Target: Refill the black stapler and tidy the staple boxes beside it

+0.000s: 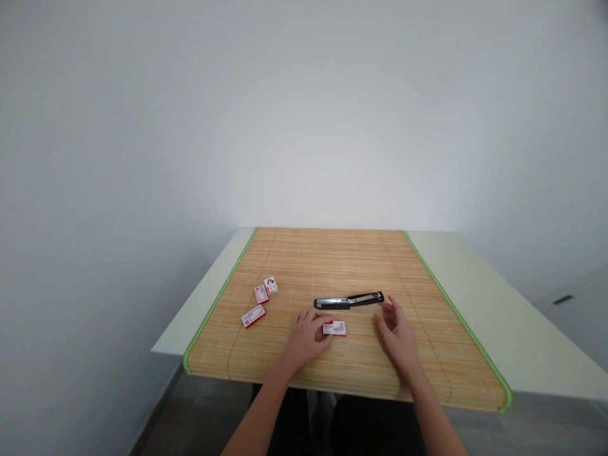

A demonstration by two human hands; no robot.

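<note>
My left hand (306, 337) rests on the mat with thumb and index finger around the left end of a small white and red staple box (335, 328). Just beyond it a black stapler (349, 301) lies swung open, its metal staple channel exposed on the left and its top arm stretching right. My right hand (399, 337) is beside the stapler's right end, fingers curved and apart, with nothing visible in them. Whether a fingertip touches the stapler I cannot tell.
On the left of the bamboo mat (332, 253) lie a white and red box (253, 315), a smaller one (261, 294) and a white box with a dark picture (270, 285). The green-edged mat covers the middle of a white table (456, 278), with a wall (332, 126) behind.
</note>
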